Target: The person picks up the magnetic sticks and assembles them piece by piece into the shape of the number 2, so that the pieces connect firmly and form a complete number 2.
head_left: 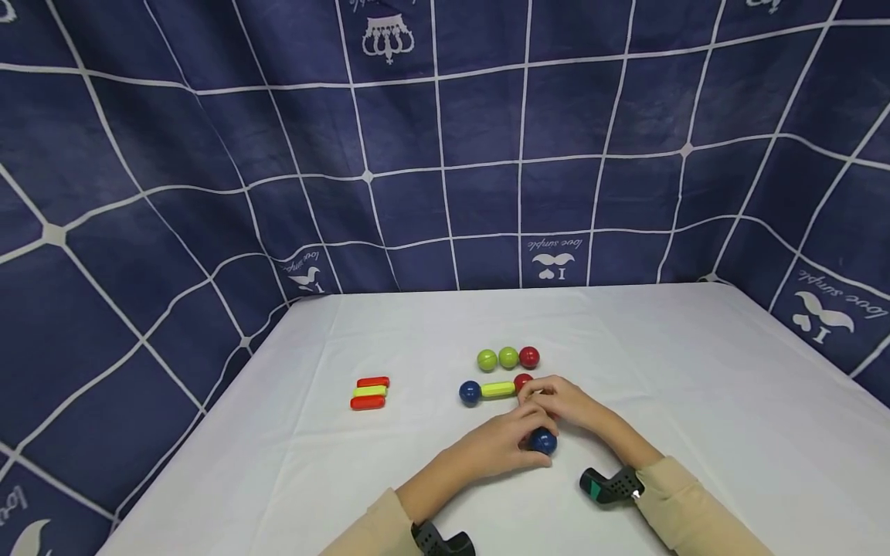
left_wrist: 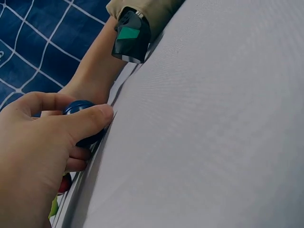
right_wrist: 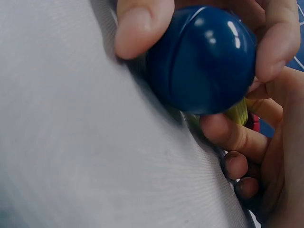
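Note:
My left hand (head_left: 497,444) holds a glossy blue ball (head_left: 542,441) between thumb and fingers, close above the white table. Just beyond it my right hand (head_left: 566,401) has its fingers curled round a yellow-green stick (right_wrist: 239,113), which shows behind the ball in the right wrist view and is mostly hidden. A bit of red (right_wrist: 256,123) appears past that stick. Left of the right hand lies a joined piece: a blue ball (head_left: 470,393), a yellow-green stick (head_left: 497,389) and a red ball (head_left: 524,381), which the right fingers partly cover.
Behind the joined piece, two green balls (head_left: 508,357) and a red ball (head_left: 529,357) stand in a row. To the left lie two red sticks (head_left: 367,402) with a yellow-green stick (head_left: 370,391) between them. A dark blue checked curtain (head_left: 480,201) surrounds the white table (head_left: 417,332).

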A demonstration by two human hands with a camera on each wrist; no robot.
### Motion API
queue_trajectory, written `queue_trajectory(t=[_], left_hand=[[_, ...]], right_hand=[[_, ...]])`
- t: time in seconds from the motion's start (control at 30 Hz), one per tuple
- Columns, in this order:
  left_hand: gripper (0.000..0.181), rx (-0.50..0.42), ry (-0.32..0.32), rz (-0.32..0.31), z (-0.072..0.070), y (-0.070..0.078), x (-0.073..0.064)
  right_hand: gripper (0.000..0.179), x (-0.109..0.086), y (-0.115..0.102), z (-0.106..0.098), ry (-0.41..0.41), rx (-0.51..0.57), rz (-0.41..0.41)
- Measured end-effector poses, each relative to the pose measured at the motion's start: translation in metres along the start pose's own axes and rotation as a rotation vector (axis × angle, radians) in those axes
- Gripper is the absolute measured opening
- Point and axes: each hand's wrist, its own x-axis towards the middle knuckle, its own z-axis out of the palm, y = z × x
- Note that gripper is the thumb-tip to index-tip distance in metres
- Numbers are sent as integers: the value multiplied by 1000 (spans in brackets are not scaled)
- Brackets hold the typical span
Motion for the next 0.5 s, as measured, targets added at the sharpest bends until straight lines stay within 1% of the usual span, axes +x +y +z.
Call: queue_trajectory(t=[0.3, 0.5], left_hand=[[31, 103, 46, 33, 0, -2, -1], [30, 125, 64, 70, 0, -2, -1]], right_hand=[[20, 0, -1, 0, -11, 9, 22], [20, -1, -1, 0, -18, 27, 25]])
